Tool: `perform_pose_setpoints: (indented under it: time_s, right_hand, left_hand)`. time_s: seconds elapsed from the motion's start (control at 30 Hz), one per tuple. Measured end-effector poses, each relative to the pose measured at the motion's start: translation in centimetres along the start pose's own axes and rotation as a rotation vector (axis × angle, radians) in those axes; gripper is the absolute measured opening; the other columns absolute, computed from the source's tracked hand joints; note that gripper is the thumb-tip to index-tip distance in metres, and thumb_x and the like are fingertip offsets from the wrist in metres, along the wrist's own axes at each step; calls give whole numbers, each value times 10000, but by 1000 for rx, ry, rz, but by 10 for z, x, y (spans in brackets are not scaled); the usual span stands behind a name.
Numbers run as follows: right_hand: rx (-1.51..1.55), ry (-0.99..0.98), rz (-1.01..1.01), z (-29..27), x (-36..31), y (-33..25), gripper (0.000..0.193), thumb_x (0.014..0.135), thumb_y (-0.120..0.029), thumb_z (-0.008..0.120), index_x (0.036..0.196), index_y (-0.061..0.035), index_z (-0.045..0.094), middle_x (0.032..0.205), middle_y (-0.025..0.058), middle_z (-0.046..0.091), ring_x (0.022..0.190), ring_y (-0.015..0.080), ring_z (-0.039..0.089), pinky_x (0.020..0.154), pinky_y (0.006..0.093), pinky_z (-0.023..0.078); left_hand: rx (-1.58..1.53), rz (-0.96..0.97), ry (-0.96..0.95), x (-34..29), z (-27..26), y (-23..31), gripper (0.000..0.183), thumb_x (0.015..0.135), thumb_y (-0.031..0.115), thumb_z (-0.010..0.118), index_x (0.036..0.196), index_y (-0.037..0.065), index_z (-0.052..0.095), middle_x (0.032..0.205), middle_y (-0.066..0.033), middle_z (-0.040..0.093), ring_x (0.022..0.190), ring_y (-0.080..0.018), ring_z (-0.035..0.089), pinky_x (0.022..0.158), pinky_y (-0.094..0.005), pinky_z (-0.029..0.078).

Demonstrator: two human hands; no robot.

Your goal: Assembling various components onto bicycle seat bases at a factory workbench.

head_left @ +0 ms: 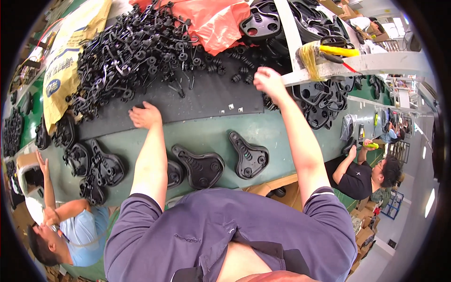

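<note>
My left hand (pixel 144 116) is over the black mat (pixel 206 96), fingers apart and nothing in them. Just beyond it lies a big heap of black bent-metal parts (pixel 136 51) with round ends. My right hand (pixel 269 81) has its fingers curled in, close to the loose black coil springs (pixel 242 68); whatever it may hold is hidden. Along the near side of the green table rest black bicycle saddle bases, one by itself (pixel 250 155) and another (pixel 199 165) with coil springs showing, partly overlapping a third.
More saddle parts cluster at the left (pixel 105 164) and right (pixel 319 101). A white frame (pixel 347 66) with a yellow-handled tool crosses the right side. Red plastic (pixel 216 23) and a yellow sack (pixel 70 56) flank the heap. Co-workers sit left (pixel 84 225) and right (pixel 357 178).
</note>
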State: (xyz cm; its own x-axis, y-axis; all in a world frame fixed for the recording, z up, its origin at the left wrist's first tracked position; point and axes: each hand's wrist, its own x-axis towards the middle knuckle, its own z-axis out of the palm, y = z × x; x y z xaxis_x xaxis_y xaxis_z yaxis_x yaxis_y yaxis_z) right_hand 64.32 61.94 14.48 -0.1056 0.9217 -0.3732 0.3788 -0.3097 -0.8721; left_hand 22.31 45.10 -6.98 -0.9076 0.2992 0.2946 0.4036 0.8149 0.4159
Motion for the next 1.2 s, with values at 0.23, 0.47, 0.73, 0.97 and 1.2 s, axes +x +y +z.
perform_pose_setpoints:
  time_s: [0.23, 0.47, 0.73, 0.97, 1.2]
  right_hand:
    - [574, 321, 174, 2, 159, -63, 374, 1010, -253, 719, 1209, 28, 575, 1160, 188, 635, 806, 287, 733, 646, 376, 636]
    - [663, 412, 69, 27, 126, -66, 200, 966, -137, 635, 1023, 55, 627, 868, 135, 707, 645, 236, 723, 561, 380, 627]
    - [1187, 394, -315, -47, 108, -136, 300, 1066, -229, 553, 1018, 58, 627, 866, 182, 724, 841, 317, 765, 883, 487, 662]
    - [683, 231, -467, 34, 180, -167, 236, 1046, -98, 588, 1154, 103, 646, 1049, 223, 751, 907, 334, 769, 917, 450, 643]
    - [-586, 150, -877, 139, 335, -205, 403, 906, -265, 713, 1245, -50, 674, 1192, 212, 694, 1074, 338, 686, 966, 422, 541]
  left_hand:
    - [260, 41, 157, -10, 26, 25, 587, 918, 408, 677, 1373, 46, 598, 1526, -198, 571, 1456, -372, 472, 1137, -562, 353]
    - [387, 49, 199, -7, 26, 26, 558, 905, 433, 661, 1332, 75, 626, 1506, -162, 593, 1436, -334, 495, 1115, -542, 367]
    - [290, 20, 124, -7, 27, 30, 603, 934, 407, 646, 1398, 28, 576, 1555, -212, 539, 1476, -369, 450, 1159, -563, 333]
    - [287, 53, 145, -2, 22, 24, 598, 932, 380, 656, 1399, 17, 563, 1559, -234, 527, 1480, -383, 441, 1152, -568, 336]
    - [309, 57, 83, -7, 19, 32, 595, 955, 381, 645, 1403, -1, 555, 1548, -214, 542, 1483, -385, 432, 1164, -582, 314]
